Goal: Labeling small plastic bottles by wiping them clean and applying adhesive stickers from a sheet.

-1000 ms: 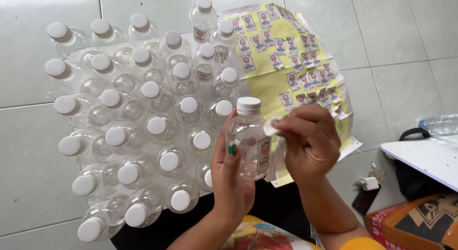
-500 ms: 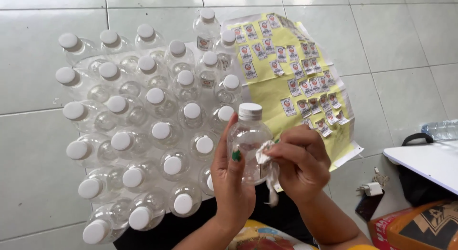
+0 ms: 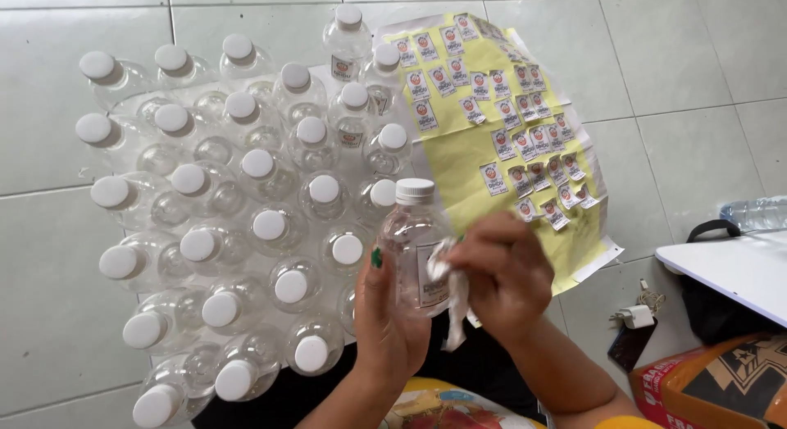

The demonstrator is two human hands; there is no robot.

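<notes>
Clear plastic bottle (image 3: 414, 253) with white cap being gripped upright in left hand (image 3: 385, 318), beside the crowd of capped bottles (image 3: 246, 224); right hand (image 3: 500, 277) pinching white cloth (image 3: 452, 294) against its label, near yellow sticker sheet (image 3: 500, 126).

Pale grey-green floor tiles (image 3: 680, 77) with thin grout lines fill most of the frame under even daylight. At the right edge a white tabletop (image 3: 730, 273) juts in, a black bag strap (image 3: 713, 228) beside it. A white charger plug (image 3: 633, 317) lies lower right.
</notes>
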